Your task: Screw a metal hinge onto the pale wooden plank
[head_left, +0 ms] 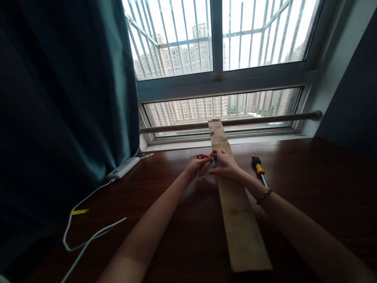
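Note:
Both of my hands meet over the left edge of a long wooden plank (241,220). Between them is a small shiny metal piece (213,162), perhaps in clear plastic; its exact kind is too small to tell. My right hand (226,164) is closed round this piece from the right, resting over the plank. My left hand (194,165) pinches at the piece's left side, with a small dark spot by its fingertips; what exactly it holds is unclear. Right of the plank lies a screwdriver (259,167) with a black and yellow handle, its shaft partly behind my right wrist.
The plank lies on a dark reddish wooden table (176,220), its far end against a rail (271,118) at the window. A white power bank (123,168) with a white cable (69,228) lies at left, beside a dark teal curtain (118,98).

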`<action>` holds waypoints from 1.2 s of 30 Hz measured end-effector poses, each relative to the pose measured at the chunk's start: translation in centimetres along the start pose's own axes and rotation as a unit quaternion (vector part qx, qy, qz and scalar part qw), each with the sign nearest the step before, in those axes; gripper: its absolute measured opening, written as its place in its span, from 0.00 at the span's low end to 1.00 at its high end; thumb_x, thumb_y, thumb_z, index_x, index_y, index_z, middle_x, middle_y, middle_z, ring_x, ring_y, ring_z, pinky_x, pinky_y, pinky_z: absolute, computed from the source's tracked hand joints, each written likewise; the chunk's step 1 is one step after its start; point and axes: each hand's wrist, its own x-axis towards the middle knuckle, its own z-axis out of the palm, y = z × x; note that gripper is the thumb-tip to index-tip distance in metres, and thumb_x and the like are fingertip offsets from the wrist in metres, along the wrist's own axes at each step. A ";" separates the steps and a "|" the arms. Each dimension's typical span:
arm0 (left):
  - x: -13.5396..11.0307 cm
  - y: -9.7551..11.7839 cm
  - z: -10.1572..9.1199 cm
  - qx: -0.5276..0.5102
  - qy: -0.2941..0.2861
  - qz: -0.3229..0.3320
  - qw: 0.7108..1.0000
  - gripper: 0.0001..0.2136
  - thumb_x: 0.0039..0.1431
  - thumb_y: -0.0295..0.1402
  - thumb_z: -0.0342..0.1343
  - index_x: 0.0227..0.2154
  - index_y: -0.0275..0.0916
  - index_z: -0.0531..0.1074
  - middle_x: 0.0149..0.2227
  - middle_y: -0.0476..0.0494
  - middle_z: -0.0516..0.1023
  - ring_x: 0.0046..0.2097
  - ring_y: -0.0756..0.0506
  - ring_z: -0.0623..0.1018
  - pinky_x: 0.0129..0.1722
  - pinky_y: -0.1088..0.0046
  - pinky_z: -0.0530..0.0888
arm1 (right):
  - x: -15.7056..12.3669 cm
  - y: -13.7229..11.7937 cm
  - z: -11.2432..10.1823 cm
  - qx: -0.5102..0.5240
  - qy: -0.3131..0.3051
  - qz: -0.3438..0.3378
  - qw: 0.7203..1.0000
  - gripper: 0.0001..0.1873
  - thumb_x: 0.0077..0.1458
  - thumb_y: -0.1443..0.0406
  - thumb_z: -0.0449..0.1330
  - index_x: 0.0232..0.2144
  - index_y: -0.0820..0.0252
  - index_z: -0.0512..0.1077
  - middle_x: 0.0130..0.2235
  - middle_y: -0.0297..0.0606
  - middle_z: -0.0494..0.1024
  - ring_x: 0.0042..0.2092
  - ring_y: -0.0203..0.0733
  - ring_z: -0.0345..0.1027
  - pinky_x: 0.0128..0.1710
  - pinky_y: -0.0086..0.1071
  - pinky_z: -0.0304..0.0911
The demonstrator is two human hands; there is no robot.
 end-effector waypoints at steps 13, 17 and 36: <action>0.1 3.9 0.4 0.385 0.009 0.159 0.909 0.10 0.39 0.38 0.62 0.24 0.38 0.78 0.21 0.49 0.73 0.26 0.51 0.68 0.27 0.75 0.62 | 0.6 1.1 0.0 0.036 -0.014 0.010 0.999 0.40 0.28 0.56 0.69 0.45 0.60 0.61 0.48 0.42 0.67 0.51 0.49 0.59 0.48 0.39 0.58; 0.3 3.5 0.3 0.314 0.031 0.118 0.942 0.14 0.34 0.40 0.64 0.24 0.36 0.78 0.19 0.50 0.70 0.24 0.52 0.65 0.25 0.76 0.60 | 0.5 1.0 0.0 0.032 -0.017 0.018 0.999 0.40 0.28 0.57 0.69 0.46 0.60 0.61 0.48 0.43 0.66 0.52 0.49 0.59 0.48 0.39 0.57; -0.1 3.7 0.5 0.145 0.001 -0.063 0.987 0.17 0.28 0.35 0.68 0.26 0.32 0.77 0.23 0.43 0.76 0.25 0.49 0.72 0.26 0.73 0.67 | 0.4 0.7 0.0 0.008 -0.015 0.006 1.000 0.39 0.28 0.57 0.69 0.45 0.60 0.61 0.48 0.43 0.67 0.51 0.49 0.59 0.49 0.39 0.57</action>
